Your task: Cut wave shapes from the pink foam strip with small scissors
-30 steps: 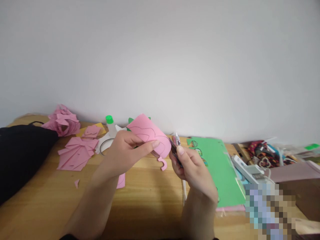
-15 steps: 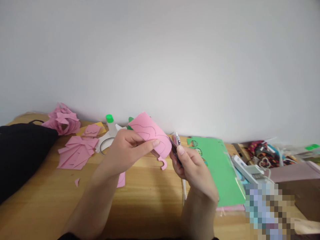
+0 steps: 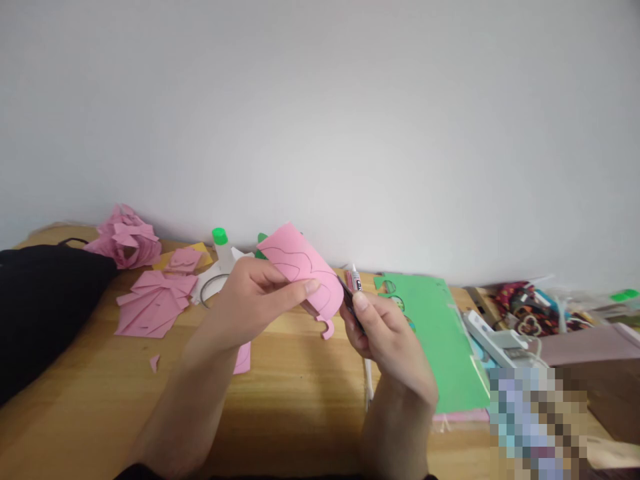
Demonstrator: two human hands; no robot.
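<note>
My left hand (image 3: 260,293) pinches a pink sheet of paper (image 3: 295,253) between thumb and fingers, above the table. Curved pencil-like lines are drawn on the sheet, and its lower right edge is rounded. A narrow curled strip of pink paper (image 3: 327,328) hangs below that edge. In my right hand (image 3: 383,333) are dark scissors (image 3: 349,298), their blades against the right edge of the sheet. My fingers cover most of the scissors' handles.
Left of my hands lie folded pink papers (image 3: 155,307), a pink paper scrap (image 3: 155,363) and a black bag (image 3: 50,300). A green-capped glue stick (image 3: 221,243) stands behind. On the right are a green sheet (image 3: 440,353), a white power strip (image 3: 487,340) and a brown box (image 3: 595,380).
</note>
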